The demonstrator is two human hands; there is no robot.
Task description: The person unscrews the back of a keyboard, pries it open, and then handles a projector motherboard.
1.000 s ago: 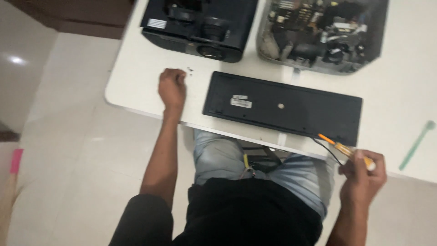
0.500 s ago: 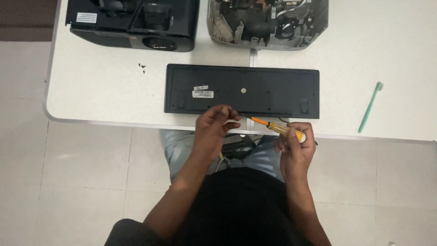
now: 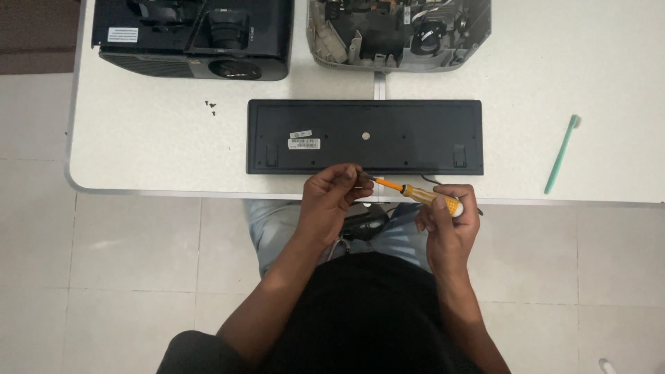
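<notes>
Your left fingers point(image 3: 350, 181) pinch the screwdriver point(image 3: 415, 194) at its tip, just at the near edge of the upturned black keyboard point(image 3: 365, 136), while your right hand point(image 3: 450, 225) wraps closed round its orange handle. You seem to be seating the tip for a screw along that near edge; next it wants steadying onto the head, then a turn. Left of the keyboard lie a few small loose screws point(image 3: 210, 106), with a black projector point(image 3: 194, 34) beyond them; beyond the keyboard sits an opened grey device point(image 3: 398, 33) (its insides exposed), and right of it a green toothbrush point(image 3: 562, 154). All rests on a white table point(image 3: 138, 145) over pale floor tiles.
</notes>
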